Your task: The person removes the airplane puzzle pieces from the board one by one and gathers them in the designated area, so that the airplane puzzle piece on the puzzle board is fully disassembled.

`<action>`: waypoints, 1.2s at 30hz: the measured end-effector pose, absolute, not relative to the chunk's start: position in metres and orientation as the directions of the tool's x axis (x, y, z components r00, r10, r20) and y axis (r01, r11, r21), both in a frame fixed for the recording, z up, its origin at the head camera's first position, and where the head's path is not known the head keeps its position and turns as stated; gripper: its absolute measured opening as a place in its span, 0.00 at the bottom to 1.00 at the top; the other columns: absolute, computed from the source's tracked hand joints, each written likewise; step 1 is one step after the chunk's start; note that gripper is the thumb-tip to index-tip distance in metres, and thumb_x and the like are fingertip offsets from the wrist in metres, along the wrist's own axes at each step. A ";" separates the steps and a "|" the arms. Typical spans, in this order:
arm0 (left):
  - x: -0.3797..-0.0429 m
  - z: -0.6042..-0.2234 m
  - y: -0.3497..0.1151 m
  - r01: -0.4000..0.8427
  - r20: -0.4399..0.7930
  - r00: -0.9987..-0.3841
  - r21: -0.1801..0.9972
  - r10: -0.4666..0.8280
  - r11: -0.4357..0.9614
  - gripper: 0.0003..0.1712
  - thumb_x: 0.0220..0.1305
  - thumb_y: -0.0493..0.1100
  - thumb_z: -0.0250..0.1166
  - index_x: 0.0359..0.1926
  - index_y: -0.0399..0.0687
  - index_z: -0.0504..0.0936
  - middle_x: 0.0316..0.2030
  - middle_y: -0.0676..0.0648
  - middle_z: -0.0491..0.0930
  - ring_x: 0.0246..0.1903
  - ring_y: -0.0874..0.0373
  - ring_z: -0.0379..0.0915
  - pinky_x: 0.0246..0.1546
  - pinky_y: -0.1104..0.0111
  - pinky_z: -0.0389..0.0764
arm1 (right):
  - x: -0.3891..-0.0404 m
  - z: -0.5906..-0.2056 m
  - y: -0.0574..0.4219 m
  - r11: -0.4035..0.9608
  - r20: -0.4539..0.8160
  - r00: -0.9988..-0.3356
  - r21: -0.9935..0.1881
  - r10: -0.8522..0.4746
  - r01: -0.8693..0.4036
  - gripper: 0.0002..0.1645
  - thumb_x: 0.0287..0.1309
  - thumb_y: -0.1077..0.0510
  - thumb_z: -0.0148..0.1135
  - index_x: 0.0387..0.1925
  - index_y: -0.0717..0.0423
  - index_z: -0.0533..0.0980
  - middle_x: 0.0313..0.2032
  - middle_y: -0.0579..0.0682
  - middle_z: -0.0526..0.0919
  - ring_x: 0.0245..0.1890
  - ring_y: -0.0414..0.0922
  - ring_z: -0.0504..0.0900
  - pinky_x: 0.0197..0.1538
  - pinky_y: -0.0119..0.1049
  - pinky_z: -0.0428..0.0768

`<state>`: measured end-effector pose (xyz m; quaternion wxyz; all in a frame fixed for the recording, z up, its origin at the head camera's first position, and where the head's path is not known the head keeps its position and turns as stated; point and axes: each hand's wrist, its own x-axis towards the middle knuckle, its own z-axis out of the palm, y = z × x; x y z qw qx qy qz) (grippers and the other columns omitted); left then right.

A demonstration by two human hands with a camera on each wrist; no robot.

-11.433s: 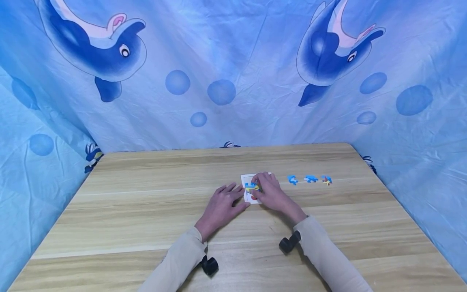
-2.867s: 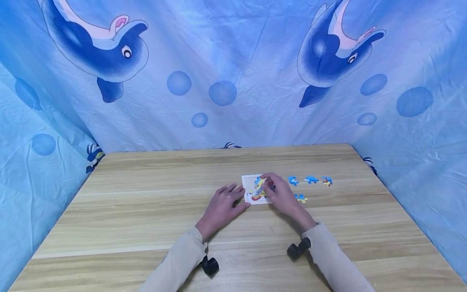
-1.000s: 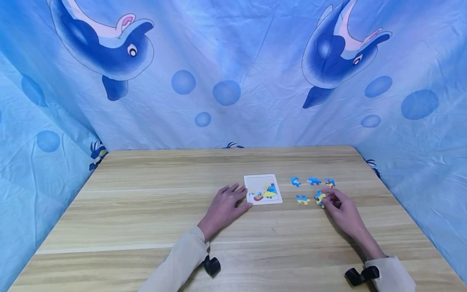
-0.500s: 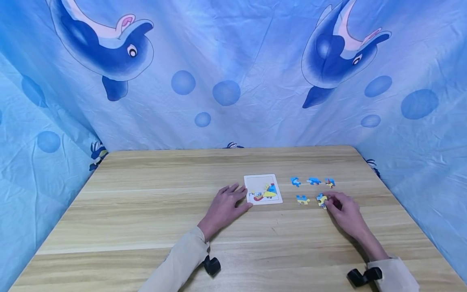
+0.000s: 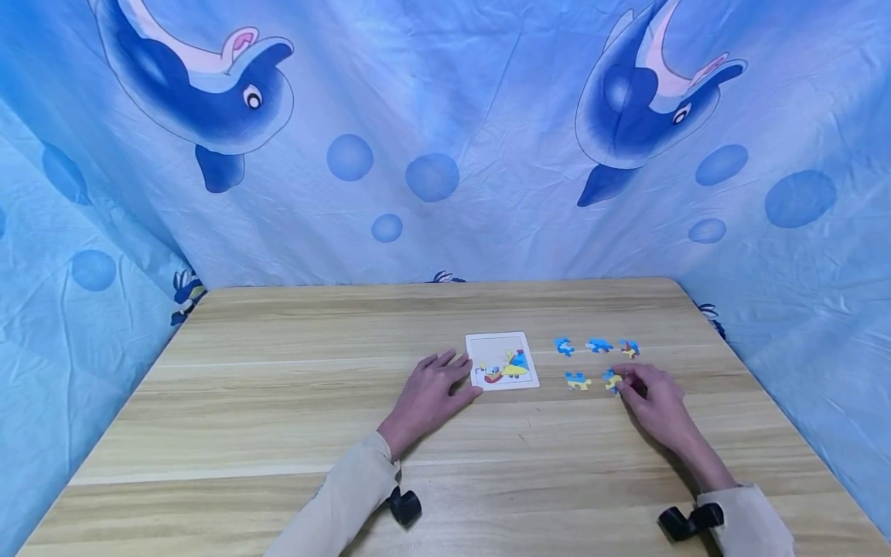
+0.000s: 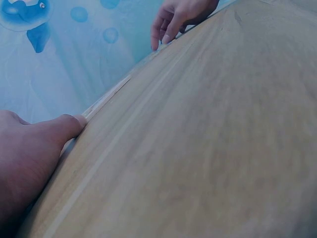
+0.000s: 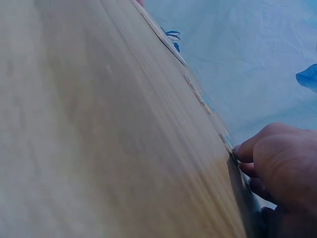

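A white-bordered puzzle tray lies on the table with some yellow, blue and red pieces along its lower part. My left hand rests flat by the tray's left side, fingertips and thumb at its edge; the left wrist view shows the thumb against that edge. To the right, my right hand pinches a blue-and-yellow puzzle piece between thumb and fingers, low at the tabletop. Another blue-and-yellow puzzle piece lies just left of it. In the right wrist view, the right hand's fingers are bent.
Three loose blue puzzle pieces lie in a row behind: one on the left, one in the middle and one with red and yellow. A blue dolphin-print curtain stands along the wooden table's back and sides.
My right hand has moved from over the tray to the right with a puzzle piece, which turned slightly lately. Two pieces now form a front row, and the tray's upper part is bare. Left hand stayed.
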<state>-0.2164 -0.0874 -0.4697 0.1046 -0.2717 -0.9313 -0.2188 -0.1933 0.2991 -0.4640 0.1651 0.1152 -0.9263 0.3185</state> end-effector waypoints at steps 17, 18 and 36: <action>-0.215 -0.467 -0.087 0.559 0.322 -0.826 0.360 0.463 0.746 0.33 0.72 0.61 0.64 0.65 0.42 0.81 0.65 0.44 0.78 0.70 0.44 0.67 0.70 0.47 0.65 | -0.196 -0.459 0.298 0.712 0.477 -0.866 -0.556 -0.151 -0.430 0.13 0.67 0.72 0.62 0.52 0.69 0.80 0.33 0.50 0.77 0.33 0.38 0.72 0.34 0.27 0.71; -0.215 -0.467 -0.087 0.558 0.321 -0.827 0.361 0.463 0.747 0.33 0.72 0.61 0.63 0.65 0.42 0.81 0.65 0.44 0.78 0.70 0.44 0.67 0.70 0.47 0.65 | -0.196 -0.458 0.295 0.705 0.486 -0.860 -0.555 -0.156 -0.442 0.14 0.66 0.72 0.62 0.52 0.69 0.80 0.33 0.50 0.77 0.33 0.38 0.72 0.35 0.26 0.72; -0.216 -0.468 -0.088 0.550 0.314 -0.833 0.366 0.456 0.751 0.33 0.73 0.62 0.63 0.66 0.42 0.81 0.65 0.45 0.78 0.71 0.46 0.66 0.71 0.48 0.65 | -0.215 -0.451 0.212 0.647 0.390 -0.868 -0.583 -0.307 -0.491 0.15 0.67 0.66 0.65 0.55 0.63 0.80 0.37 0.46 0.78 0.39 0.45 0.74 0.41 0.39 0.77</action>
